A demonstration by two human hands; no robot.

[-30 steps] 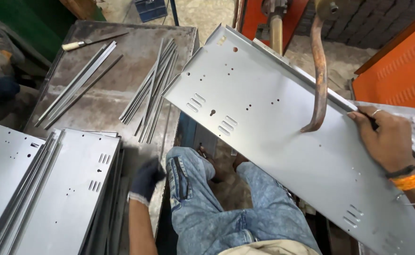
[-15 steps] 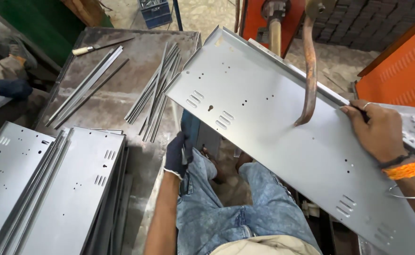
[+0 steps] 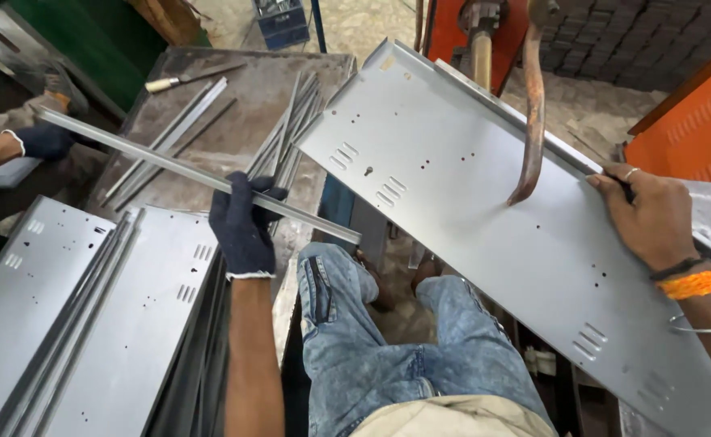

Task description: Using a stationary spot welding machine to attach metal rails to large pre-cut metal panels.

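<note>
The left hand point(image 3: 244, 226), in a dark glove, is closed around a long metal strip point(image 3: 186, 171), gripping it nearer its right end. The strip runs slantwise above the worn steel table point(image 3: 242, 89); its far end reaches a co-worker's gloved hand point(image 3: 44, 139) at the table's left edge. Under it, more loose strips point(image 3: 291, 129) lie fanned along the table's right edge, and a hand tool point(image 3: 179, 80) with a pale handle lies near the far left corner. Stacked perforated panels point(image 3: 88, 316) lie at the table's near left corner.

The bare right hand point(image 3: 655, 218) rests with fingers curled on the far edge of a large grey sheet-metal panel point(image 3: 485, 210) that lies tilted across the person's jeans-clad knees point(image 3: 404, 340). A rusty curved arm point(image 3: 531, 105) of the orange machine point(image 3: 473, 24) comes down onto the panel just left of that hand.
</note>
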